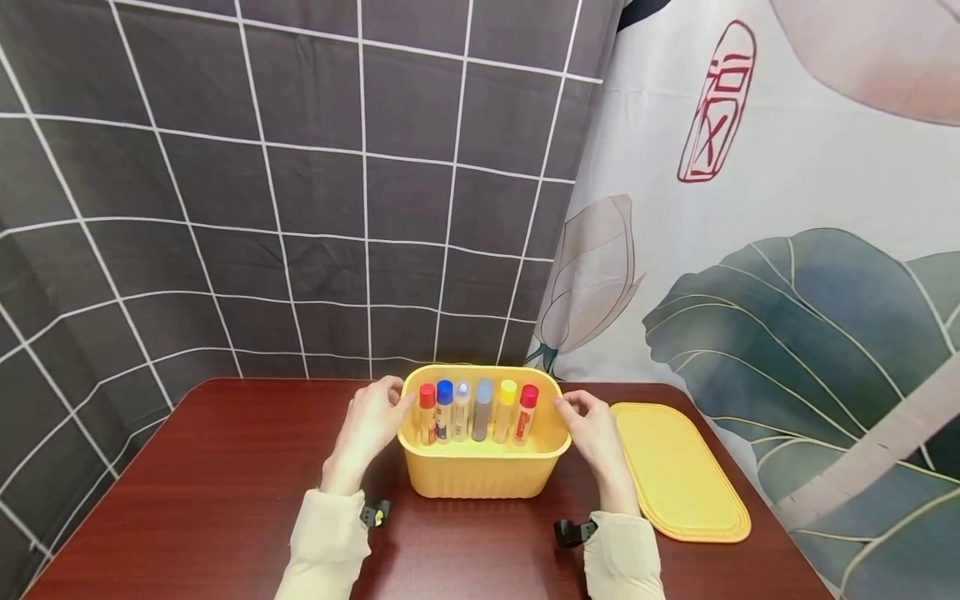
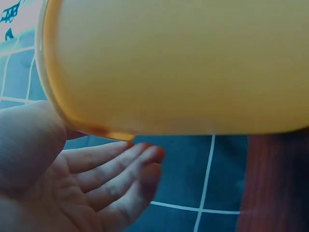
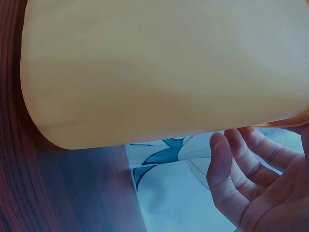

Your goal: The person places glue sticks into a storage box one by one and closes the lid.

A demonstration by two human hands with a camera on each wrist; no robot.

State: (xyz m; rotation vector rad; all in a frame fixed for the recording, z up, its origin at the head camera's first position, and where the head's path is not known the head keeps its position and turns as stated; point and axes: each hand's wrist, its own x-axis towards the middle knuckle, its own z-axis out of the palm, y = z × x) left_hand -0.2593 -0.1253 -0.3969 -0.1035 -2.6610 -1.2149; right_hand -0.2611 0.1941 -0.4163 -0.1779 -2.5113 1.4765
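Observation:
A yellow plastic storage bin (image 1: 480, 479) is at the middle of the table, its open top toward me. Inside, several glue sticks stand in a row, among them a red-capped one (image 1: 427, 417), a blue-capped one (image 1: 444, 412) and a yellow-capped one (image 1: 505, 412). My left hand (image 1: 372, 421) grips the rim at the bin's left end, thumb over the edge; in the left wrist view its fingers (image 2: 111, 179) extend along the outside, under the lip. At the opposite end my right hand (image 1: 592, 429) holds the rim, its fingers (image 3: 260, 164) curled outside below it.
A flat yellow lid (image 1: 678, 471) lies on the dark red wooden table (image 1: 247, 483), right of the bin and beside the right forearm. Behind the table hang a grey checked curtain (image 1: 315, 192) and a white cloth with leaf prints (image 1: 645, 150).

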